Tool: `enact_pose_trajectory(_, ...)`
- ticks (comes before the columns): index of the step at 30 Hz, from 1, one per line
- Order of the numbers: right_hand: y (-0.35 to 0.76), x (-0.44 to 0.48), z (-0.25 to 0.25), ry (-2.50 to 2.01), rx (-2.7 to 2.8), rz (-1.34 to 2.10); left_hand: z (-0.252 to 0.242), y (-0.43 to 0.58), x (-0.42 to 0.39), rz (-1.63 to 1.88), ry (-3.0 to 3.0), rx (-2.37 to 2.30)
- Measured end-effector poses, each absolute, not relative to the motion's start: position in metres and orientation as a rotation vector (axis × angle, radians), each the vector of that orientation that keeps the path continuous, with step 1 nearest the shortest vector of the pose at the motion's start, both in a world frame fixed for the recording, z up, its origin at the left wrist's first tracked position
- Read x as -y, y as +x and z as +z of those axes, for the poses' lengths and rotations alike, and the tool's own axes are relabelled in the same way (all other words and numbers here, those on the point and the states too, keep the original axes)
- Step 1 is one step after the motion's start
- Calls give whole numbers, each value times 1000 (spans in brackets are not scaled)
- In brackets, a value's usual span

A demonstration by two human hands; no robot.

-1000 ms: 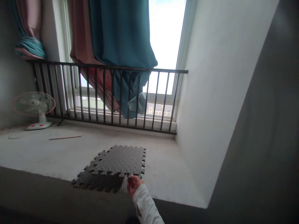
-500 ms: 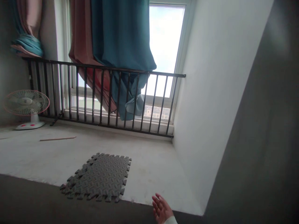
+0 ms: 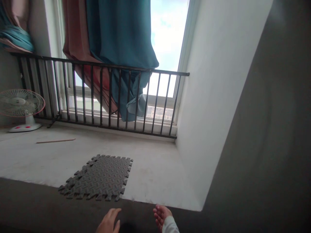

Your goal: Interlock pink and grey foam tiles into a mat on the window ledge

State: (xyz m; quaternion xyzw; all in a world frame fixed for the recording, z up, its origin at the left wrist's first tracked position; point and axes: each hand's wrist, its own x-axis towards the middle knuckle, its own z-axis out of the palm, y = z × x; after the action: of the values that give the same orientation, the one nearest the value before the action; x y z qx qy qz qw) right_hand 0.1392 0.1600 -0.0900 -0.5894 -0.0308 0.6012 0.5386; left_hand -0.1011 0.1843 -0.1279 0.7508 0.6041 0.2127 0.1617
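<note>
Holding my left hand with thumb and fingers parted, my right hand loosely spread, I face the gray foam mat, seemingly jutting past the ledge at its front edge, left of its front right corner.

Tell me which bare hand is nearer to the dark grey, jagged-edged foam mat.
The left hand, just below the near edge of the grey foam mat in this view. The right hand, with a white sleeve, is farther right.
</note>
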Motion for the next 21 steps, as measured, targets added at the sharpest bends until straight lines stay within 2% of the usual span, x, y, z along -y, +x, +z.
enact_pose_trajectory(4, 138, -162, -91, -1441, 118, 1416, -89, -93, -220, 119, 2266, -2007)
enact_pose_trajectory(9, 138, -162, -91, -1460, 129, 1424, -73, -75, -248, -278, 2270, -1992)
enact_pose_trajectory(21, 141, -166, -111, -1420, 220, 1375, -81, -72, -267, -168, 2323, -1896)
